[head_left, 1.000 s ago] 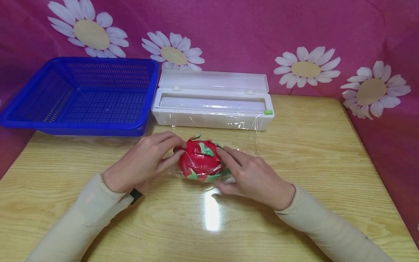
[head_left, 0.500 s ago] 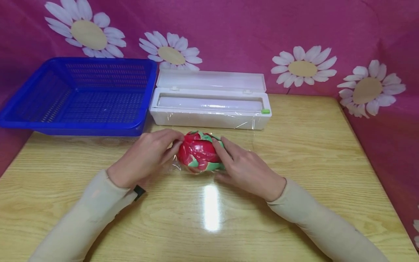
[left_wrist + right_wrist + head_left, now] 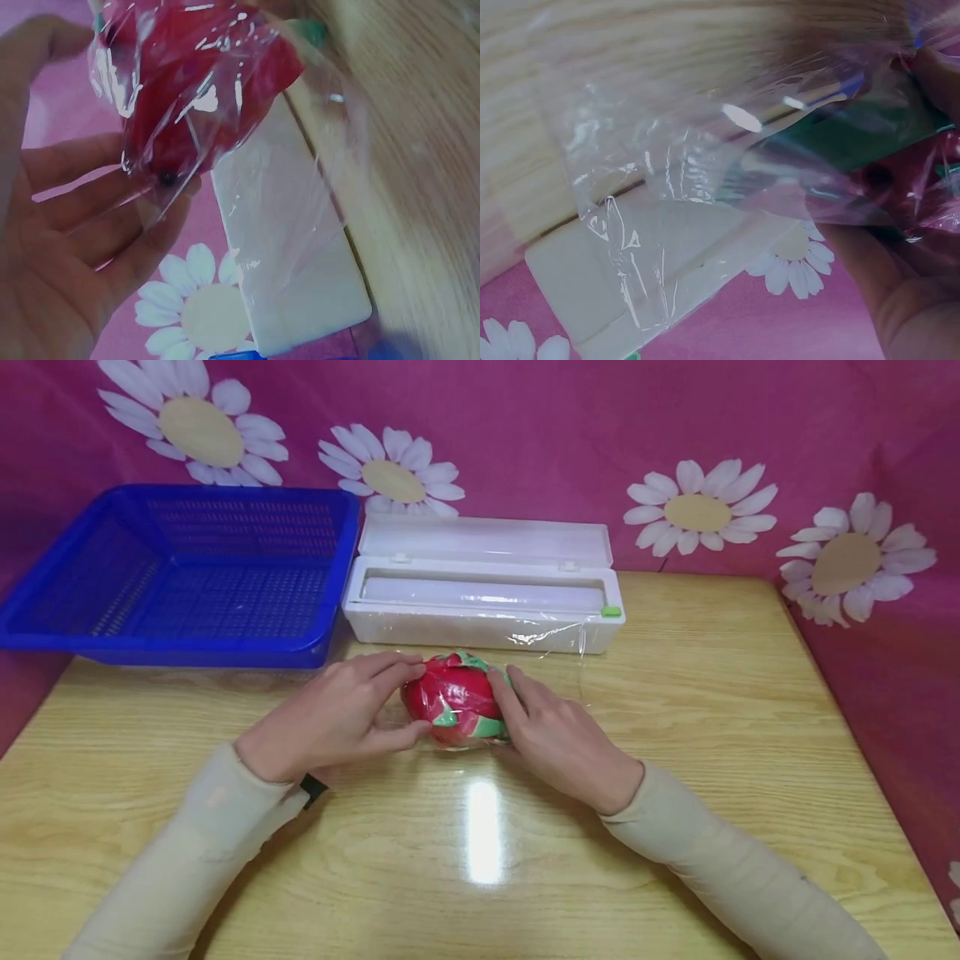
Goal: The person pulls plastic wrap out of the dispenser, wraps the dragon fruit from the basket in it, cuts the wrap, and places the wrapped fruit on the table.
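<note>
A red dragon fruit with green scales (image 3: pixel 456 697) lies on the wooden table (image 3: pixel 675 710), wrapped in clear cling film (image 3: pixel 558 643) that trails back to the white cling film box (image 3: pixel 480 610). My left hand (image 3: pixel 397 702) holds its left end, fingers over the top and thumb low. My right hand (image 3: pixel 517 710) holds the right side, fingers on the top. In the left wrist view, film covers the fruit (image 3: pixel 187 75) against my fingers (image 3: pixel 112 217). In the right wrist view, loose film (image 3: pixel 652 195) stretches from the fruit (image 3: pixel 900 187) toward the box (image 3: pixel 607 285).
The cling film box stands open with its lid (image 3: pixel 483 539) up, just behind the fruit. A blue perforated basket (image 3: pixel 180 577) sits at the back left. A pink cloth with daisies (image 3: pixel 697 510) hangs behind the table.
Both hands have rolled the fruit a little away from me, toward the box. The film lies tighter round it and the green tips have turned.
</note>
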Available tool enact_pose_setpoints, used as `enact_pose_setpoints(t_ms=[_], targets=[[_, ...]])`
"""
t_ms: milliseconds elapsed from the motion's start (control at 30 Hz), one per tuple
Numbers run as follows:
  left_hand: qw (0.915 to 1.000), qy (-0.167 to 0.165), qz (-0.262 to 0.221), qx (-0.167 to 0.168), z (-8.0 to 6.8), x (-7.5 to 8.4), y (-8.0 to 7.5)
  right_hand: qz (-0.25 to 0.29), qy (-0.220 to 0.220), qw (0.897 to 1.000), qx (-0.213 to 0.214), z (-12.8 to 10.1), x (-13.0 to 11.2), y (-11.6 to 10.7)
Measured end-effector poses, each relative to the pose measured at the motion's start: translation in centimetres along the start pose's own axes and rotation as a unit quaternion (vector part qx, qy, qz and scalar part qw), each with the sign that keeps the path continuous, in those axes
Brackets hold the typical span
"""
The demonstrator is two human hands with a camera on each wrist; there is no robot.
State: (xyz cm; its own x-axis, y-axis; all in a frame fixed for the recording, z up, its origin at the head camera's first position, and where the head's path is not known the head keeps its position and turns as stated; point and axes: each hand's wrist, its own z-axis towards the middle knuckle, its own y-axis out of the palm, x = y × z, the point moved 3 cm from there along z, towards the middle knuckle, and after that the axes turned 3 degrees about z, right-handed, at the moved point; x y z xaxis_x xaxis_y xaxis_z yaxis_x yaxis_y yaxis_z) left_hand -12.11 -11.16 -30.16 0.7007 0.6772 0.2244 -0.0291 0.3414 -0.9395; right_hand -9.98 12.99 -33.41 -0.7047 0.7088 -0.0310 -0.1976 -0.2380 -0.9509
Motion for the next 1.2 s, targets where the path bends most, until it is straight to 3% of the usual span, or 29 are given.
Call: enact_pose_setpoints(t_ms=[300,400,533,800,1033,1200], targets=[[0.9966,-0.018,-0.004,-0.080,0.1,-0.4,0.6,-0.020,0.034,0.999,0.011,0.0,-0.3,0.7],[0.9957,-0.016,-0.009,-0.091,0.1,-0.5,0.7,-0.020,0.037,0.999,0.020,0.1,-0.4,0.9],[0.9967,-0.002,0.000,-0.081,-0.1,-0.6,1.0,-0.014,0.040,0.999,0.028,0.1,-0.4,1.2],[0.9984,0.008,0.054,-0.016,0.4,-0.5,2.3,-0.004,0.049,0.998,0.035,0.1,-0.3,1.2],[0.9990,-0.002,0.033,-0.031,0.3,-1.1,2.4,0.063,0.065,0.996,-0.006,0.3,0.3,1.3],[0.9989,0.010,0.030,-0.035,0.3,-1.3,2.2,0.042,0.056,0.997,0.035,0.2,0.5,1.1]])
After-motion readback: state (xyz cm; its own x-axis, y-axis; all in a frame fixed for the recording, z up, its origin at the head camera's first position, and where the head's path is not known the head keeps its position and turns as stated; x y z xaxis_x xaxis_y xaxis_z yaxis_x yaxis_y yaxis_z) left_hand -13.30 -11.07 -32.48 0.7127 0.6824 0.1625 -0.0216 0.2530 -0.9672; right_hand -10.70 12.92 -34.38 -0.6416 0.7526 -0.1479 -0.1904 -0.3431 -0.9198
